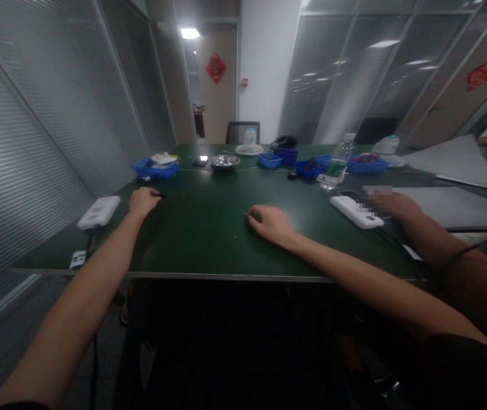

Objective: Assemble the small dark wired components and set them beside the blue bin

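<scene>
On the left part of the green table (209,245), my left hand (143,201) pinches a small black object (162,196) between its fingertips. My right hand (269,223) rests on the table nearer the middle, its fingers closed around a small dark object (256,216); a thin, light tip sticks out to its left. What exactly either object is cannot be made out. The two hands are well apart. A metal bowl (224,163) stands on the table beyond and between them.
A white power bank (98,212) lies at the left, a blue tray (154,168) behind it. Further back are blue bins (269,160) and a water bottle (336,165). Another person's hand (391,204) is at a white device (356,212) on the right.
</scene>
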